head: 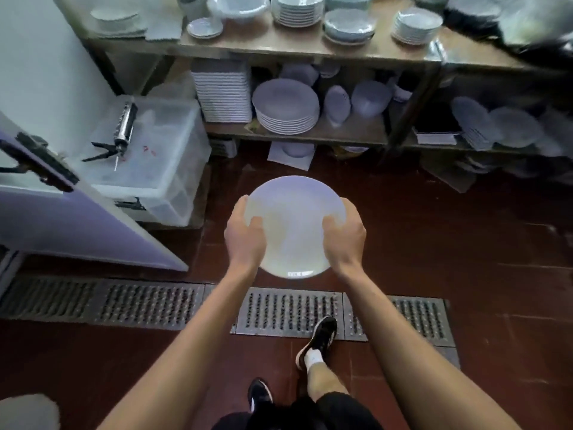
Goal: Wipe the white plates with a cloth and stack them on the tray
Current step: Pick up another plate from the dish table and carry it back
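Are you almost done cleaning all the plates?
Not that I can see. Both hands, left hand and right hand, hold one white plate. No cloth or tray is in view, and stacked plates sit on the shelf.

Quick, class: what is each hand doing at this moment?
Left hand: grips the left edge of the white plate.
Right hand: grips the plate's right edge.
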